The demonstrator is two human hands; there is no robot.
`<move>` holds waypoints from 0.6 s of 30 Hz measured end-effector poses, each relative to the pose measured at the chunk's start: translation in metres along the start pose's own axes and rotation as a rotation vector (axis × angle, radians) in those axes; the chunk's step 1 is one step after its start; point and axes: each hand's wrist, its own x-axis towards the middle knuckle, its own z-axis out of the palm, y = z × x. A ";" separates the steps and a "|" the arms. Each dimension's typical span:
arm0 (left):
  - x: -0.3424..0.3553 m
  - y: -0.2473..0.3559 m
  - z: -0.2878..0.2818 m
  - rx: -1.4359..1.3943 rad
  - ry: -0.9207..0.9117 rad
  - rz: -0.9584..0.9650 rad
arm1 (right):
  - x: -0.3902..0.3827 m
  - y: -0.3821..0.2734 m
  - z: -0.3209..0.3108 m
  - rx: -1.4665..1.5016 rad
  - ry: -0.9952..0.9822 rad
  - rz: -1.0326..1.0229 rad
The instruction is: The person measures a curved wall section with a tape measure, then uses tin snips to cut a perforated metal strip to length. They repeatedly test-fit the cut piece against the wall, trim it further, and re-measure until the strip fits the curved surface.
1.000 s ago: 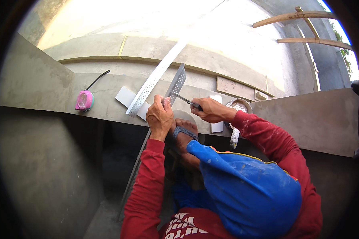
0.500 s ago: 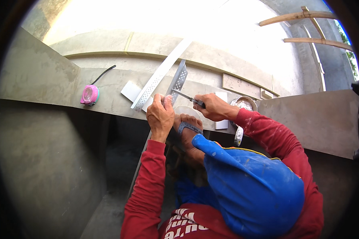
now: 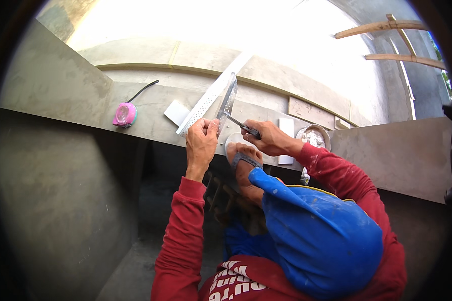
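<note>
A perforated grey metal corner bead (image 3: 228, 100) is pinched between the thumb and fingers of my left hand (image 3: 201, 150), its far end pointing away from me. My right hand (image 3: 272, 138) is closed around a slim metal tool (image 3: 237, 122) with a dark handle; its exact kind is unclear. The tool's tip meets or lies very close to the bead's right edge, just beyond my left thumb. A longer white perforated bead (image 3: 206, 103) rests on the concrete ledge (image 3: 153, 113) to the left of the held one.
My sandalled foot (image 3: 245, 153) stands on the ledge's edge, above a dark drop. White flat pieces (image 3: 177, 113) lie nearby, another (image 3: 286, 126) beside a tub of white paste (image 3: 314, 135). A pink and teal round device (image 3: 124, 115) sits left. Wooden bars (image 3: 381, 28) stand far right.
My view has shifted slightly, so the ledge and its things appear farther right. The held bead has turned a little, and its strip below my left hand no longer shows. Both grips stay the same.
</note>
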 end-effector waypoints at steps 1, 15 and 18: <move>-0.002 0.000 -0.001 -0.049 -0.023 -0.029 | 0.001 0.000 0.001 -0.020 -0.003 0.016; 0.003 0.010 0.001 -0.100 -0.067 -0.131 | 0.002 0.002 -0.007 -0.113 -0.020 0.074; 0.004 0.011 -0.002 -0.226 -0.132 -0.213 | 0.000 0.004 -0.005 -0.107 0.008 0.046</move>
